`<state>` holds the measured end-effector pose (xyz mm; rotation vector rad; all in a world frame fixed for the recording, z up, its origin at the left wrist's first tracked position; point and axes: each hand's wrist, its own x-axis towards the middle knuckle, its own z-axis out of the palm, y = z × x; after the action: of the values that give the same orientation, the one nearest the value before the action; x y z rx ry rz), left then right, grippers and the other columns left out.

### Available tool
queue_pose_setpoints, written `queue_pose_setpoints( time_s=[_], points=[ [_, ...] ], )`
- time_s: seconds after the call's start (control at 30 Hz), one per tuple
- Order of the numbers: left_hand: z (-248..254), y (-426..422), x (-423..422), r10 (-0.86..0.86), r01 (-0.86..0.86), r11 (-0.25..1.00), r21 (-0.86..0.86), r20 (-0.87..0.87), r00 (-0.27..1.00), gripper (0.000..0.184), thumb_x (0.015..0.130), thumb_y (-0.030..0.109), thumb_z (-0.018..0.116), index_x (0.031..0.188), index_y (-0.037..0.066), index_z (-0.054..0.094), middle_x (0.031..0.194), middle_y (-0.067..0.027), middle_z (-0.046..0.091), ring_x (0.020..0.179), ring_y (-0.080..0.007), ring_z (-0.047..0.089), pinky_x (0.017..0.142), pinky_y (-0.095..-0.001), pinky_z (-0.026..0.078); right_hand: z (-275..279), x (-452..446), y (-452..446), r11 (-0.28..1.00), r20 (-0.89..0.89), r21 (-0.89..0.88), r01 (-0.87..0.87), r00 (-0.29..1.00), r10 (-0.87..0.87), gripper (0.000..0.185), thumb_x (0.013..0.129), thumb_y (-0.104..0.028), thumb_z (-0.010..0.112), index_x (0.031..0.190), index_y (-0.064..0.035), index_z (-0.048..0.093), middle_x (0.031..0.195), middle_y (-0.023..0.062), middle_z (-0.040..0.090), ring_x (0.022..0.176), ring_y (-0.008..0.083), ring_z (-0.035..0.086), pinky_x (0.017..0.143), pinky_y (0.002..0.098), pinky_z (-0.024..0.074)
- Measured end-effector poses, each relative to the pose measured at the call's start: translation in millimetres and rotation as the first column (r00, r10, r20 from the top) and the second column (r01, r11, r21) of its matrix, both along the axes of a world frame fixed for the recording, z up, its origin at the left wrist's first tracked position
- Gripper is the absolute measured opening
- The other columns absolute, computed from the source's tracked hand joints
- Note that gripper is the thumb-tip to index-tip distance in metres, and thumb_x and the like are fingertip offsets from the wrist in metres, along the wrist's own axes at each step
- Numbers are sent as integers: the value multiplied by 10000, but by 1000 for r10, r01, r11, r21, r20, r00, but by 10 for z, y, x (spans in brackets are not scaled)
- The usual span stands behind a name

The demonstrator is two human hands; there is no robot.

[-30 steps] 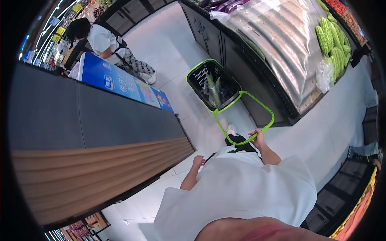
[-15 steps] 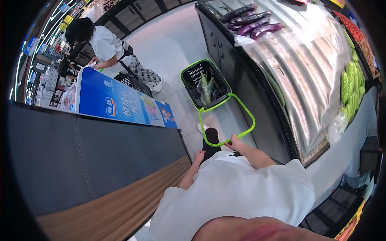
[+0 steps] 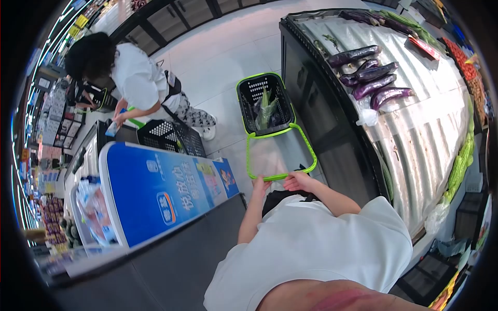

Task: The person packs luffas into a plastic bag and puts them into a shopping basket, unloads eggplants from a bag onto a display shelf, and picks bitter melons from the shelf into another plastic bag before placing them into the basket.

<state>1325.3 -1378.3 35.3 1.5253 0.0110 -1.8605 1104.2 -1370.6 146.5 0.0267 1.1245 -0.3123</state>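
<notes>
A black shopping basket (image 3: 248,111) with a lime-green rim sits on the floor in front of me, its long green handle swung out toward my body. My left hand (image 3: 261,183) is closed at the handle's near left corner. On the near bar, my right hand (image 3: 299,181) has its fingers around the handle (image 3: 248,155), a short way right of the left hand. Inside the basket lies a clear bag of long green vegetables (image 3: 266,110), with something dark beside it that I cannot make out.
On my right stands a produce counter (image 3: 410,140) with eggplants (image 3: 371,78) and a row of green gourds (image 3: 459,168). A blue sign panel (image 3: 145,186) tops the dark counter at left. Beyond it, a person (image 3: 137,78) bends over another black basket (image 3: 171,136).
My left hand has come up from beside the leg to the handle. The view has shifted, showing more of both counters. The other person leans further forward, holding a small blue-and-white item.
</notes>
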Motion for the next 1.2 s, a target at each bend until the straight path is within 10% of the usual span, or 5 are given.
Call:
queue_pose_setpoints(
  time_s=[0.1,0.17,0.33,0.57,1.2],
  points=[
    [56,-812,106,-90,80,992,98,101,991,254,862,176,550,1021,-11,486,882,-162,609,737,-277,656,649,-376,573,154,-87,-513,875,-360,-391,-285,922,140,403,918,-254,508,1256,-37,481,1121,132,612,973,263,604,846,397,494],
    [46,-1382,173,-146,132,988,77,214,966,234,906,218,491,998,4,467,897,-170,611,786,-285,654,690,-397,561,253,-48,-859,369,-984,-174,-913,143,-111,489,794,-155,586,1259,-38,496,1083,121,568,1043,308,530,907,445,430],
    [168,-2607,512,-210,225,974,-18,298,931,252,903,248,508,995,15,483,907,-158,619,752,-276,654,632,-396,545,294,78,-2271,184,-992,-7,-983,-17,-128,291,659,-232,691,941,-164,723,1046,109,518,1086,312,463,937,433,396],
    [-590,-4241,302,121,199,944,-263,837,534,318,830,155,638,1085,6,518,1035,-176,600,937,-254,613,648,-421,537,-501,28,-4243,-46,-830,-222,-974,164,534,525,784,-583,569,1007,-128,709,1002,169,683,948,358,644,793,460,510],
    [-328,-9043,-520,-7,329,866,-377,649,761,501,791,-7,517,1154,-76,178,1047,-309,453,712,-359,645,646,-418,587,-975,417,-8579,468,-885,-215,-858,373,278,456,792,-535,586,969,-126,686,894,156,688,885,349,655,775,471,502]
  ],
)
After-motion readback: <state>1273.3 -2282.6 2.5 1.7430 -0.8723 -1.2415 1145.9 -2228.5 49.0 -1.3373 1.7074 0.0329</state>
